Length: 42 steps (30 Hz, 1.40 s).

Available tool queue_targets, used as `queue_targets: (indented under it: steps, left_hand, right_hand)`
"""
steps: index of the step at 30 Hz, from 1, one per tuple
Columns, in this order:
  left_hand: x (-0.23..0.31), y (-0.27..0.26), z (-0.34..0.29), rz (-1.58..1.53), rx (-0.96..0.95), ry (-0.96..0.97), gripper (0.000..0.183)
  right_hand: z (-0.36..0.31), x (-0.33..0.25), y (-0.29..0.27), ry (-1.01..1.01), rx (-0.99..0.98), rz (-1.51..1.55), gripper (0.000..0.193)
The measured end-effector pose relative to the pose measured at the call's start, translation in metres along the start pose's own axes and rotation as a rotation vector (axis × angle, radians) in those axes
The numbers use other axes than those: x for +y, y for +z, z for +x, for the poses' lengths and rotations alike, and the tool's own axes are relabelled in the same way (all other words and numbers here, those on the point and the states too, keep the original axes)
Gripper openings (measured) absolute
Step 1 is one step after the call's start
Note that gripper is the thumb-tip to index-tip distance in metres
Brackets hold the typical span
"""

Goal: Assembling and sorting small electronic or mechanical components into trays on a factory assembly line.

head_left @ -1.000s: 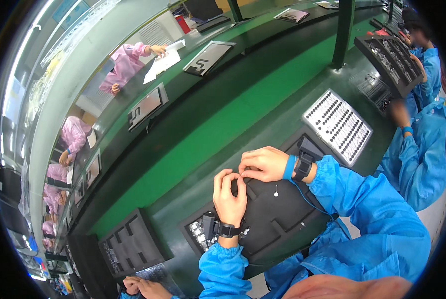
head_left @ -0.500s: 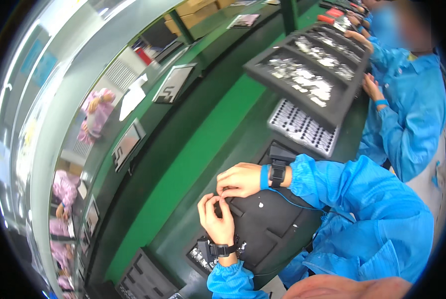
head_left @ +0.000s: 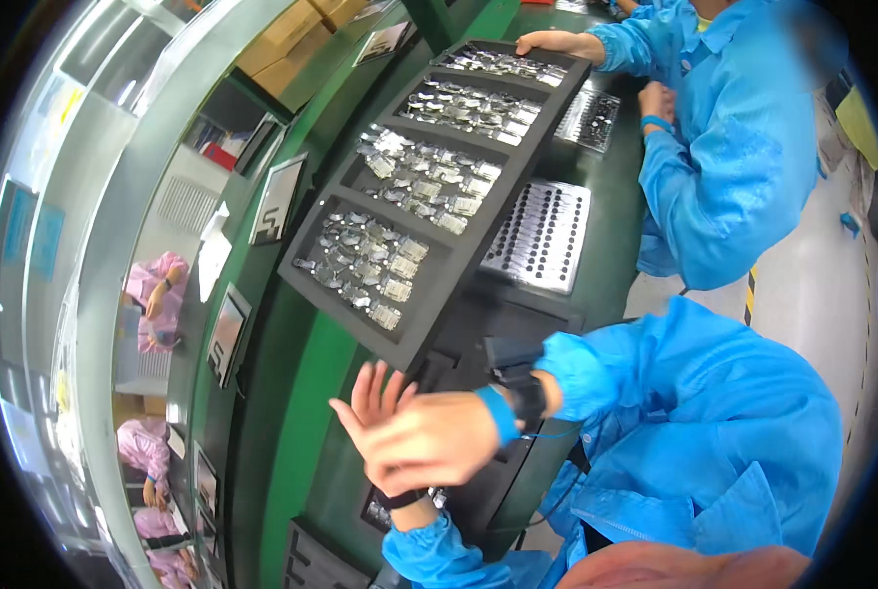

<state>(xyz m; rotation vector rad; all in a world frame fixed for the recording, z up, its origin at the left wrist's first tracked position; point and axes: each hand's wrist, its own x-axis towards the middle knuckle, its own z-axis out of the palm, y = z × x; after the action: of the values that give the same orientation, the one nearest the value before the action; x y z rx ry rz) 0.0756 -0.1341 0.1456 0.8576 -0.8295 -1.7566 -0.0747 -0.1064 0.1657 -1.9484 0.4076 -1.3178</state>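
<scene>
My right hand (head_left: 434, 444), blurred by motion, crosses in front of my left hand with its fingers stretched out. Behind it, the fingers of my left hand (head_left: 372, 395) are raised and spread; the rest of that hand is mostly covered. Nothing shows in either hand. Just beyond my fingertips hangs the near end of a tilted black compartment tray (head_left: 399, 350). Rows of silvery metal parts (head_left: 360, 257) fill its compartments. A co-worker's hand (head_left: 561, 42) grips its far end. Below my hands lies a dark foam work tray (head_left: 488, 476), with small shiny parts near my left wrist.
A white tray (head_left: 578, 231) with rows of black-tipped parts lies right of the raised tray, and a similar one (head_left: 589, 120) farther back. The co-worker (head_left: 728, 147) stands at the right. Another black foam tray (head_left: 311, 555) sits at the lower left. Flat panels (head_left: 280, 196) lean along the ledge.
My hands have come apart from their fingertip pinch over the work tray and now overlap, fingers stretched. The co-worker's loaded tray has come closer to my hands. My view has shifted.
</scene>
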Motion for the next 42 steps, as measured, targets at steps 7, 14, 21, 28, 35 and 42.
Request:
queue_targets:
  steps: [7, 14, 21, 28, 35, 42]
  left_hand:
    - [-0.006, 0.075, 0.043, -0.083, 0.080, 0.015, 0.041]
    - [-0.011, 0.066, 0.042, -0.047, 0.249, 0.077, 0.025]
    - [-0.008, 0.035, 0.017, -0.025, 0.345, 0.174, 0.027]
    - [-0.040, 0.056, 0.006, -0.075, 0.478, 0.247, 0.026]
    - [-0.050, 0.097, -0.006, -0.081, 0.640, 0.311, 0.033]
    - [-0.030, 0.129, -0.020, -0.176, 0.754, 0.272, 0.043]
  right_hand:
    - [-0.037, -0.045, -0.043, -0.200, 0.079, 0.131, 0.009]
    - [-0.062, -0.036, -0.062, -0.075, 0.212, 0.294, 0.004]
    - [-0.092, -0.033, -0.093, 0.261, 0.201, 0.286, 0.007]
    - [-0.132, 0.001, -0.173, 0.394, 0.148, 0.288, 0.005]
    - [-0.134, 0.005, -0.242, 0.407, 0.121, 0.311, 0.005]
    - [-0.130, -0.006, -0.306, 0.501, 0.133, 0.296, 0.003]
